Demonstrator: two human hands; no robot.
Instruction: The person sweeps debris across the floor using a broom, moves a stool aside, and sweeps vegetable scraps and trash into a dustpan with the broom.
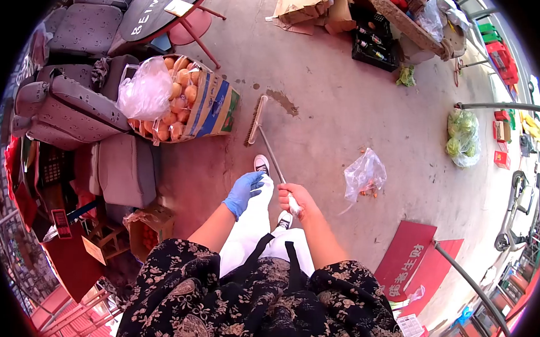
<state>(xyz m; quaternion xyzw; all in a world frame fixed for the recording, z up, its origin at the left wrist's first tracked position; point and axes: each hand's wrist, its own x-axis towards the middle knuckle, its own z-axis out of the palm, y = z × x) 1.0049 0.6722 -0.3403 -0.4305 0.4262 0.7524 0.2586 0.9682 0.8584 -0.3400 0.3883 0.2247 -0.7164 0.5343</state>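
Your broom [258,115] has its head on the floor [327,111], beside the carton [211,106]; it looks light and stiff, best gripped by its upper handle. Your right hand [299,200] closes round it; your left hand [240,194], half-open, shows nothing held.

Counts. Hands, centre: 2, comprising 1 blue-gloved hand [243,194] and 1 bare hand [297,200]. Long-handled brush [257,121], centre: 1. Shoes, centre: 2, one upper shoe [261,164] and one lower shoe [284,220]. Carton of round orange produce [215,106], upper left: 1; individual pieces overlap, not countable. White plastic bag [145,91] on it: 1. Clear plastic bag [365,171], right of centre: 1. Bag of green vegetables [463,138], right: 1. Black crate [374,52], upper right: 1; bottles inside, number uncertain. Round table [150,11], upper left: 1. Scooter [510,209], far right: 1.
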